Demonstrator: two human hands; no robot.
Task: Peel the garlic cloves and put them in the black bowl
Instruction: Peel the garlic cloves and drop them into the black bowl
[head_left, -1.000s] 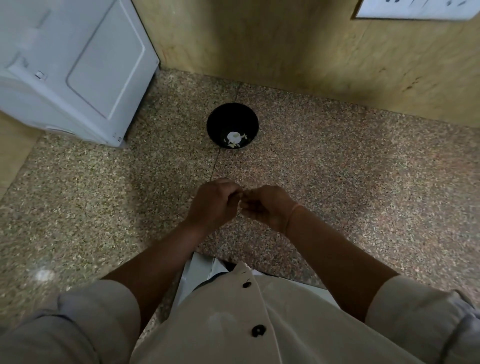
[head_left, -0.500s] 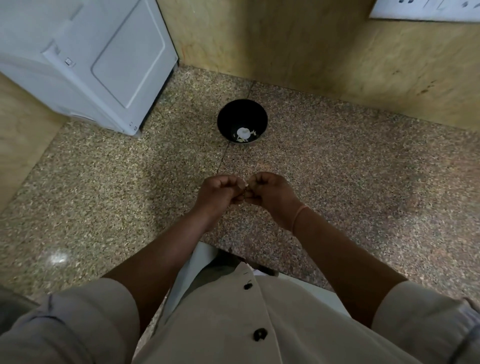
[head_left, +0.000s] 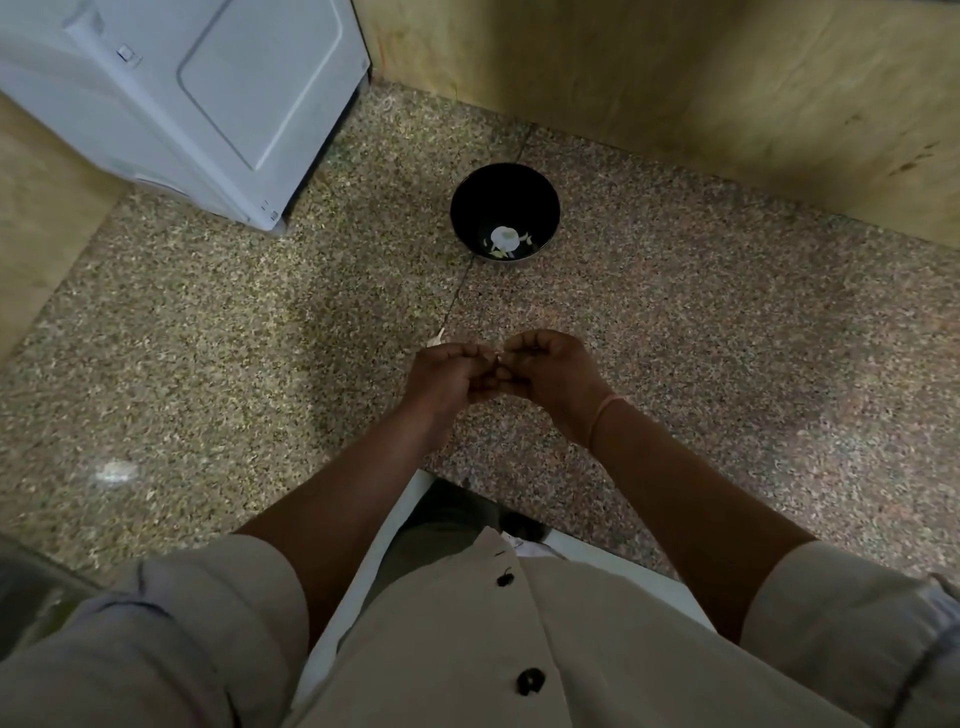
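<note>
Both hands have held close together over the past second, and a pale sliver (head_left: 435, 338), likely a strip of skin, now shows just beyond the left knuckles where none was visible before. The left hand (head_left: 448, 375) and the right hand (head_left: 551, 370) meet at the fingertips above the speckled brown granite counter (head_left: 727, 364), the fingers of each curled inward and pinched on something small between them. Only a pale glint of the small whitish garlic clove (head_left: 497, 355) can be seen there; how much skin it still carries cannot be told.

The round black bowl (head_left: 470, 208) stands well beyond the hands near the yellowish plywood wall (head_left: 675, 78), holding one rounded white piece (head_left: 505, 237) and a few pale scraps around it. Judging by that, at least one clove appears peeled and delivered, while the one in hand is mid-peel and has yet to go in. No further unpeeled cloves are in view, so how many remain is unclear.

A white boxy appliance (head_left: 208, 93) sits at the counter's far left; a thin thread band (head_left: 605, 410) circles the right wrist, and a beige buttoned shirt (head_left: 597, 649) fills the foreground
</note>
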